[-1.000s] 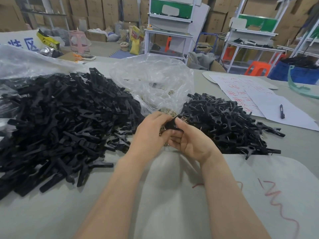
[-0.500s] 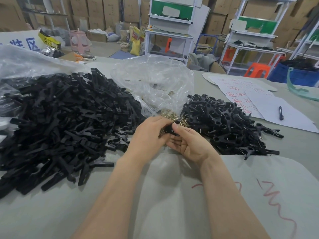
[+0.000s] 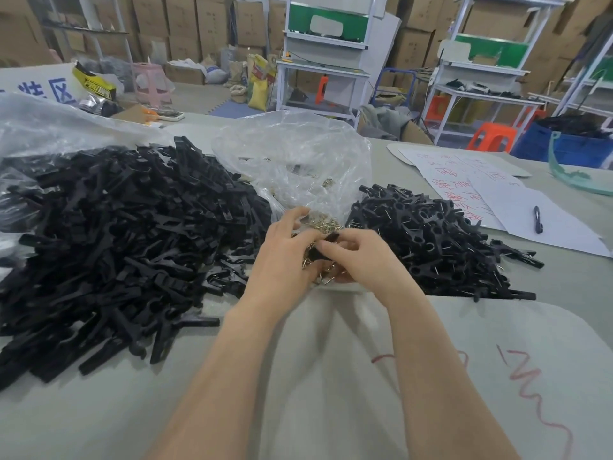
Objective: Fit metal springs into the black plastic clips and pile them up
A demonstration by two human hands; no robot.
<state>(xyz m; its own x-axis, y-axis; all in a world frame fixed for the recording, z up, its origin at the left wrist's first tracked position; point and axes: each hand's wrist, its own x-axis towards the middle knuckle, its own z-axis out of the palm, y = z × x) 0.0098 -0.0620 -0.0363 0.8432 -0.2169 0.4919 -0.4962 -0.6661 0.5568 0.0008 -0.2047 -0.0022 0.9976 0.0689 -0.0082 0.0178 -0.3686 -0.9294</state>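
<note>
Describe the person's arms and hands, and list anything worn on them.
The left forearm and the right forearm are bare down to the bottom edge of the picture, with no sleeve in view. The left hand and the right hand wear no gloves. No watch, bracelet, ring, tape or marking shows on the sides that face the camera.

White sign board (image 3: 39, 91): big blue Chinese characters; the last one reads "区", the one before it looks like "装", and the rest is cut off at the frame edge.
Yellow bag (image 3: 94, 84): black band with pale letters, too blurred to read.
Paper sheets (image 3: 464, 180): red handwritten Chinese lines, not legible.
Grey mat (image 3: 431, 393): red marker strokes and a zigzag, no clear word.
</note>
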